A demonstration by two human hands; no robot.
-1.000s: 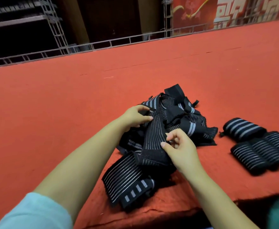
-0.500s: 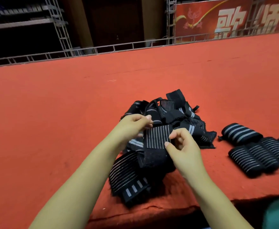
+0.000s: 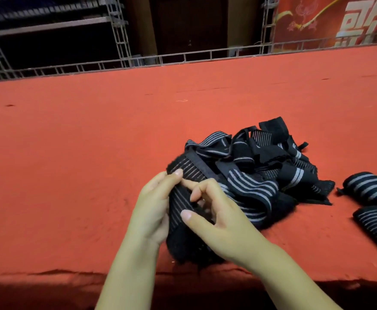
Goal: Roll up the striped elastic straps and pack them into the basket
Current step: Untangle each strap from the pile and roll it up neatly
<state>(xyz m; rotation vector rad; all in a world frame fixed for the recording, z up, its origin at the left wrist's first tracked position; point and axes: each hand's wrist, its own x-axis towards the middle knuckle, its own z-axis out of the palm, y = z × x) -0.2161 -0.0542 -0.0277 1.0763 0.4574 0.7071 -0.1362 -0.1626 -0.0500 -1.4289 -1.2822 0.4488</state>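
Head view: both hands hold one strap [image 3: 183, 189] at the table's [image 3: 71, 153] near edge; left hand [image 3: 155, 209] grips its left side, right hand [image 3: 219, 218] seems to pinch its middle. Its length runs away toward the pile [image 3: 261, 162].

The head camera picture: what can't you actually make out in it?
- Basket: not in the head view at all.
- Rolled straps: the right edge cuts them off, so no count.
- Strap in hand: its lower end is hidden by the left hand and right hand.
- Pile of loose straps: tangled, number unclear.
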